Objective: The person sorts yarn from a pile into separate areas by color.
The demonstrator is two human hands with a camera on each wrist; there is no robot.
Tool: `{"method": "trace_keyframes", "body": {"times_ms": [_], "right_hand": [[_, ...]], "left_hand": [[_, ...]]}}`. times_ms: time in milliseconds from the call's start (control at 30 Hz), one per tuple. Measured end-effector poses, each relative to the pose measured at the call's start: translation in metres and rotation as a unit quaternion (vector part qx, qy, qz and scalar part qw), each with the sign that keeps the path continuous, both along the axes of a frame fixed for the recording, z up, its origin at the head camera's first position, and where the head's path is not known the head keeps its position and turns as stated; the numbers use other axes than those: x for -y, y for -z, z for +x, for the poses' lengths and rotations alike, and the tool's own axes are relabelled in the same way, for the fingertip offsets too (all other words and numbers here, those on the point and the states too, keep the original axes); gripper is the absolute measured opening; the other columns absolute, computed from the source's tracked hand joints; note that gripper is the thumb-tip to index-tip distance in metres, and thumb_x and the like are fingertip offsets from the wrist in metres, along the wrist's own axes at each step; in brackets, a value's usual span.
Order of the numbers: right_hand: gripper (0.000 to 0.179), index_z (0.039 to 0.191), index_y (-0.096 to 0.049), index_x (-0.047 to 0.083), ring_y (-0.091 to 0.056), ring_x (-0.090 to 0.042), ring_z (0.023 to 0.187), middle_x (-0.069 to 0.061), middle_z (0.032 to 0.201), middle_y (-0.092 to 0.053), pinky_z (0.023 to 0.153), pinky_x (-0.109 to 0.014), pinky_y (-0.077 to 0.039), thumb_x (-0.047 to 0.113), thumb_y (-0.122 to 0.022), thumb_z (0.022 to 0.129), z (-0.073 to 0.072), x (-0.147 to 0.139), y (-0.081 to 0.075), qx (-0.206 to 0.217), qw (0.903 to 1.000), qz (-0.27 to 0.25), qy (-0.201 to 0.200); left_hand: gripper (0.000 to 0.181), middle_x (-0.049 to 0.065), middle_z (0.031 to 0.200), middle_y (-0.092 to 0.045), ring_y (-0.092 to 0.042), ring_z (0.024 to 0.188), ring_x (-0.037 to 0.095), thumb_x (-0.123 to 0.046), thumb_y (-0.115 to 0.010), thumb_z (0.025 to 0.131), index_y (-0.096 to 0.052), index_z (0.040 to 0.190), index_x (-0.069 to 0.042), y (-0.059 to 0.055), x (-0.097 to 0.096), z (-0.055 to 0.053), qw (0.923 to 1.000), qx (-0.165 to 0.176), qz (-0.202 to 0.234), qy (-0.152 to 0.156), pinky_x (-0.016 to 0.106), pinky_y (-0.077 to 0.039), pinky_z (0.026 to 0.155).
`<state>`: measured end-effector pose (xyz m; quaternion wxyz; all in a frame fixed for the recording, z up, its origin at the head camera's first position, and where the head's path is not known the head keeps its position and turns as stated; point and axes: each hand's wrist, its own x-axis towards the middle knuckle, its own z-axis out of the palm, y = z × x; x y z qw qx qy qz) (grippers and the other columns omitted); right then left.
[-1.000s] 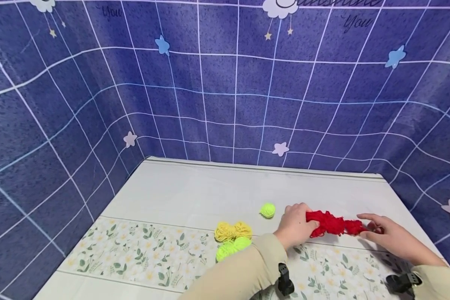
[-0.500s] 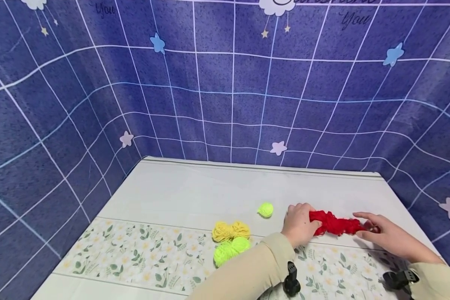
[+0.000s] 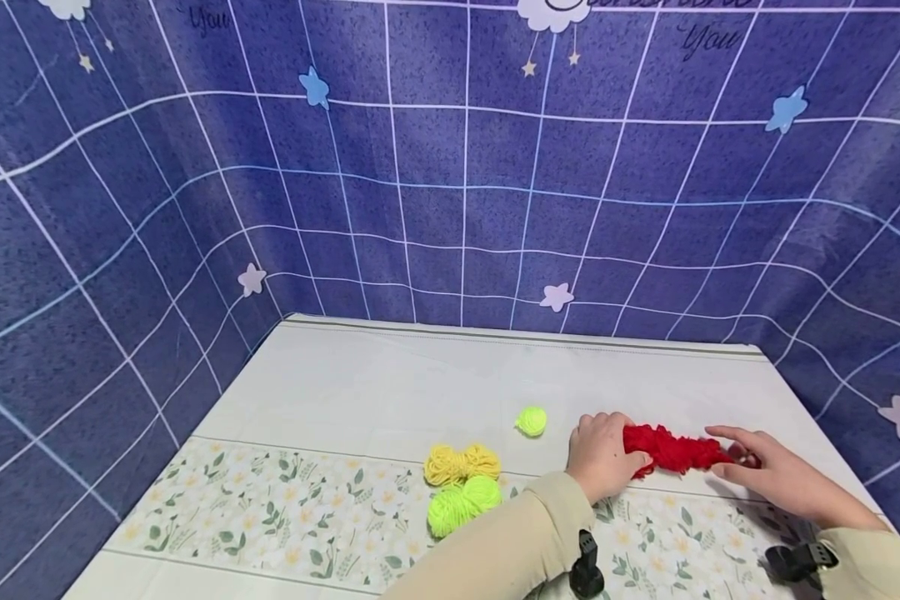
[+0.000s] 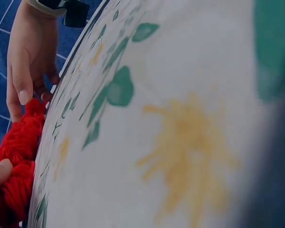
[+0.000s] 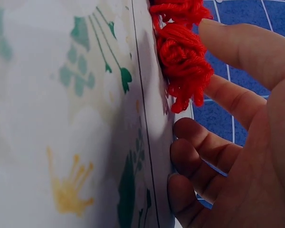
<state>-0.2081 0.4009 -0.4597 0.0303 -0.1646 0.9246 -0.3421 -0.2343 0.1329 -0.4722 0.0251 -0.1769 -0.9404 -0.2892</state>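
A bundle of red yarn (image 3: 675,452) lies lengthwise on the right part of the table between both hands. My left hand (image 3: 598,458) grips its left end, the thumb on the near side and the fingers going over the far side. At the other end is my right hand (image 3: 771,468), its thumb and index finger spread on either side of the yarn. In the right wrist view the right thumb (image 5: 247,45) is right at the strands, and the other fingers are loosely bent beside the tabletop.
Left of the left forearm lie a yellow yarn skein (image 3: 461,464) and a lime-green skein (image 3: 463,505), close together. A small lime-green yarn ball (image 3: 531,422) sits farther back. Blue grid-patterned curtain (image 3: 435,208) encloses the white table (image 3: 390,367) at the back and sides.
My left hand has moved slightly to the right, and the red yarn has become shorter and more bunched, its narrow part closed up. The right hand has stayed nearly in place.
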Motion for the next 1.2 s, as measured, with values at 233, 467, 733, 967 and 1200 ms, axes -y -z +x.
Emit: {"method": "trace_keyframes", "body": {"times_ms": [233,467,733,967,1200], "right_hand": [[0.061,0.145,-0.044,-0.007,-0.045,-0.009,0.069,-0.005,0.09,-0.056,0.056,-0.028,-0.039,0.023,-0.068,0.098,0.003,0.002,-0.003,0.033,0.999,0.012,0.026],[0.061,0.145,-0.046,-0.006,-0.055,-0.018,0.087,-0.019,0.116,-0.061,0.065,-0.029,-0.047,0.028,-0.067,0.099,0.003,0.009,-0.017,0.008,0.9976,0.047,0.05],[0.057,0.143,-0.052,0.001,-0.056,-0.017,0.092,-0.018,0.123,-0.059,0.068,-0.029,-0.05,0.028,-0.071,0.097,0.004,0.039,-0.042,-0.049,0.9971,0.04,0.043],[0.05,0.138,-0.058,0.01,-0.055,-0.007,0.087,-0.006,0.115,-0.06,0.068,-0.027,-0.049,0.02,-0.076,0.093,0.011,0.069,-0.052,-0.12,0.9928,0.003,0.003],[0.049,0.139,-0.058,0.019,-0.055,-0.009,0.086,-0.004,0.113,-0.059,0.066,-0.026,-0.048,0.02,-0.076,0.093,0.017,0.103,-0.056,-0.116,0.9914,-0.028,-0.053]], "left_hand": [[0.052,-0.014,0.12,-0.055,-0.043,0.111,0.01,-0.052,-0.074,0.088,-0.06,0.133,-0.029,-0.002,0.006,-0.001,0.9989,0.033,0.023,0.025,0.027,-0.041,0.092],[0.057,-0.013,0.134,-0.052,-0.04,0.122,0.012,-0.046,-0.076,0.088,-0.057,0.14,-0.029,-0.013,0.026,0.004,0.9905,0.077,0.09,0.069,0.032,-0.045,0.093],[0.059,-0.012,0.141,-0.048,-0.038,0.127,0.012,-0.045,-0.073,0.092,-0.053,0.145,-0.029,-0.044,0.064,0.017,0.9817,0.1,0.106,0.123,0.033,-0.046,0.093],[0.06,-0.013,0.14,-0.048,-0.04,0.128,0.009,-0.048,-0.071,0.093,-0.05,0.146,-0.034,-0.064,0.108,0.026,0.9739,0.113,0.124,0.153,0.039,-0.045,0.098],[0.064,-0.014,0.143,-0.046,-0.046,0.128,0.017,-0.05,-0.069,0.093,-0.045,0.15,-0.032,-0.066,0.165,0.033,0.9763,0.104,0.117,0.149,0.042,-0.046,0.1]]}}
